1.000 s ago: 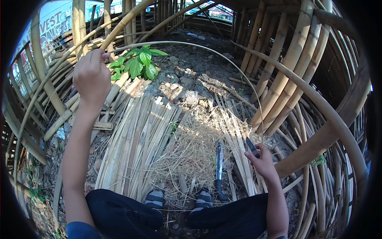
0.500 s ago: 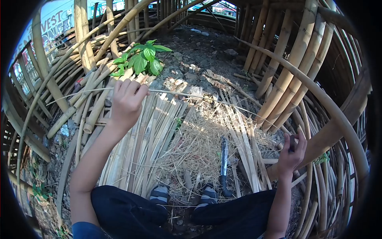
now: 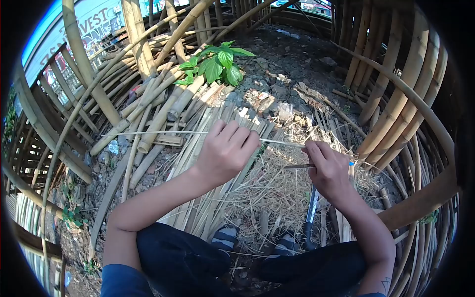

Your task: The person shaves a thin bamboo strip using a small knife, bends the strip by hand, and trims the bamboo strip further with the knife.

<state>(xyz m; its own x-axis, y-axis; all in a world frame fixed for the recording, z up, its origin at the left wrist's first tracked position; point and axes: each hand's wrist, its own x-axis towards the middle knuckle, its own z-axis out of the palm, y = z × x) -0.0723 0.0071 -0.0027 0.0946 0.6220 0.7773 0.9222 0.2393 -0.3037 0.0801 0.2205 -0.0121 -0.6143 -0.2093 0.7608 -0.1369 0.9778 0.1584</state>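
left fingers [image 3: 251, 142] curl tight round a strip [image 3: 158, 132] mid-frame; right fingers [image 3: 313, 150] grip it and a knife [image 3: 296, 167]. it looks light, bendy; best held near the knife.

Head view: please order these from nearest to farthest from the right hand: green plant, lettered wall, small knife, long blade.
1. Small knife: in the right hand.
2. Long blade: below the hand.
3. Green plant: ahead, left.
4. Lettered wall: background, left.

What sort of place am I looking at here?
Probably an outdoor bamboo-working spot, perhaps a yard: upright bamboo poles stand around it, split strips lie in a row on the ground, and thin straw-coloured shavings are heaped beside them.
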